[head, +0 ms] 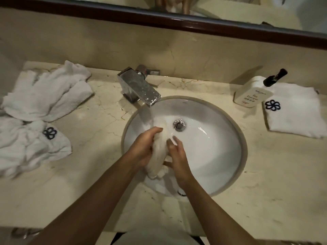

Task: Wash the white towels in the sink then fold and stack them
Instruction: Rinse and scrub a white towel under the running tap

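You have both hands down in the sink (pixel 221 156), working one wet towel (pixel 158 156) between them. Your left hand (pixel 144 149) wraps the bunched cloth from the left side, fingers curled over its top edge. Your right hand (pixel 177 152) presses against it from the right, fingers bent around the roll and the thumb tucked under. The towel is twisted into a thick rope that runs from just below the tap's stream down past your palms, its lower end hanging against the near wall of the basin.

Water pours from the chrome tap (pixel 139 87) onto the upper end of the cloth, just left of the drain (pixel 179 125). The tap body is speckled with drops.

On the marble counter (pixel 99 174) to your left lie two crumpled towels: one heaped near the back wall (pixel 47 94), the other nearer you (pixel 30 147), with a dark blue flower emblem facing up. They touch where their edges overlap.

To your right, a folded towel (pixel 295 112) lies flat with the same emblem at its near left corner. A white soap bottle (pixel 253 94) with a black pump stands at that towel's back left corner, overlapping its edge. A dark-framed mirror (pixel 194 26) runs along the wall above.
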Demonstrator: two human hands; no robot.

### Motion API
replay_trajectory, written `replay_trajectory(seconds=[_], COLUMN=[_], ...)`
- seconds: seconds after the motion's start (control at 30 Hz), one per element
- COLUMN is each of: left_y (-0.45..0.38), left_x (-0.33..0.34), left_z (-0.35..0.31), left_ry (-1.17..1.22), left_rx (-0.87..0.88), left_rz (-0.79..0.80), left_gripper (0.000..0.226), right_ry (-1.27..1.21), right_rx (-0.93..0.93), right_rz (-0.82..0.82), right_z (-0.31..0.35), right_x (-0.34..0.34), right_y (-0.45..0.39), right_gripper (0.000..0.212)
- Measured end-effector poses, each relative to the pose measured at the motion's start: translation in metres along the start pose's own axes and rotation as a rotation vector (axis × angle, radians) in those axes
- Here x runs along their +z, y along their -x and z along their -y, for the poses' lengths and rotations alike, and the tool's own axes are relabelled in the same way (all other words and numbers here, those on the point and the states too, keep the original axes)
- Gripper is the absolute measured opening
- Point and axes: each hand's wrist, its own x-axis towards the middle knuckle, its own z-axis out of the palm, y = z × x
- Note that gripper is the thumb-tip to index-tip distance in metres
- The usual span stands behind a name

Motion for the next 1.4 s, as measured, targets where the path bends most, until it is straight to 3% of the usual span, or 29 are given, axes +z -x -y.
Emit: replay_trajectory(seconds=[0.1,0.17,0.27,0.33,0.4,0.5,0.63,0.7,0.8,0.9,0.97,1.03,1.1,1.13,1.23,1.33,1.4], left_y=[-0.004,-0.007,-0.017,-0.021,-0.028,-0.027,-0.037,-0.043,-0.043,-0.045,-0.041,-0.031,-0.025,-0.026,-0.026,-0.021,-0.016], left_x=[-0.021,-0.036,-0.052,-0.054,-0.054,-0.047,-0.048,-0.048,-0.036,-0.045,-0.056,-0.052,-0.041,-0.036,-0.036,-0.037,-0.034], left_z=[0.007,0.007,0.001,-0.003,0.000,0.014,0.024,0.023,0.022,0.018,0.015,0.022,0.033,0.038,0.039,0.033,0.024], left_ry=[0.028,-0.070,-0.243,-0.258,-0.191,0.083,0.321,0.197,-0.276,-0.175,0.050,0.104,0.143,0.215,0.343,-0.159,-0.250], left_rx=[-0.078,-0.031,0.079,0.160,0.243,0.228,0.264,0.310,0.372,0.245,-0.017,-0.244,-0.236,-0.187,-0.036,0.170,0.205], left_rz=[-0.095,-0.103,-0.060,-0.084,-0.176,-0.113,-0.234,-0.334,-0.339,-0.212,-0.057,0.159,0.292,0.305,0.168,-0.039,-0.095], left_gripper=[0.027,0.026,0.030,0.013,0.016,0.015,0.018,0.014,0.023,0.050,0.042,0.032,0.039,0.043,0.046,0.055,0.058], right_ry=[0.214,0.302,0.365,0.396,0.377,0.273,0.406,0.293,0.111,-0.199,-0.538,-0.584,-0.281,-0.098,0.279,0.677,0.890], right_rx=[0.041,0.042,-0.023,-0.072,-0.117,-0.112,-0.263,-0.234,-0.079,0.116,0.317,0.467,0.487,0.468,0.316,0.182,0.120], right_rz=[0.160,0.239,0.254,0.176,0.037,-0.021,-0.266,-0.339,-0.259,-0.269,-0.199,-0.080,0.059,0.054,-0.091,-0.116,-0.215], right_z=[0.000,0.008,0.022,0.025,0.023,0.027,0.032,0.039,0.050,0.061,0.072,0.080,0.078,0.074,0.061,0.047,0.035], right_x=[0.004,0.005,0.006,0.011,0.010,0.007,-0.009,-0.026,-0.041,-0.057,-0.064,-0.060,-0.045,-0.041,-0.047,-0.060,-0.065], right_y=[-0.003,-0.008,-0.017,-0.020,-0.027,-0.028,-0.030,-0.031,-0.030,-0.041,-0.042,-0.034,-0.025,-0.024,-0.030,-0.040,-0.044], right_gripper=[0.047,0.032,0.035,0.044,0.045,0.035,0.034,0.032,0.029,0.027,0.037,0.045,0.039,0.037,0.014,0.006,0.008])
